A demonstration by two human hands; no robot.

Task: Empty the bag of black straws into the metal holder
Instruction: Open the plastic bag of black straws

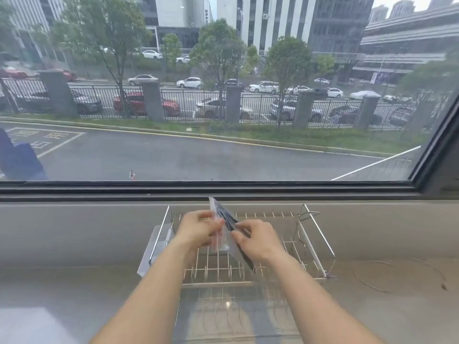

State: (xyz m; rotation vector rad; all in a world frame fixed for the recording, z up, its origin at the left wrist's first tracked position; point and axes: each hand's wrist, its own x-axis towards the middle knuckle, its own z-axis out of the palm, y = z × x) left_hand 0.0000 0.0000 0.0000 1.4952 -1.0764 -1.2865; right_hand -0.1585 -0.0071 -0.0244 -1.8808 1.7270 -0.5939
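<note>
While hands (198,230) grip bag (224,240), black straws (229,219) inside

A wide window (223,95) with a dark frame (198,186) fills the upper view, showing a wet road, a railed fence with stone posts, parked cars, trees and tall buildings in grey daylight. Below it runs a pale, glossy surface (74,244).

Left hand (198,230), right hand (258,240) pinched together
</note>
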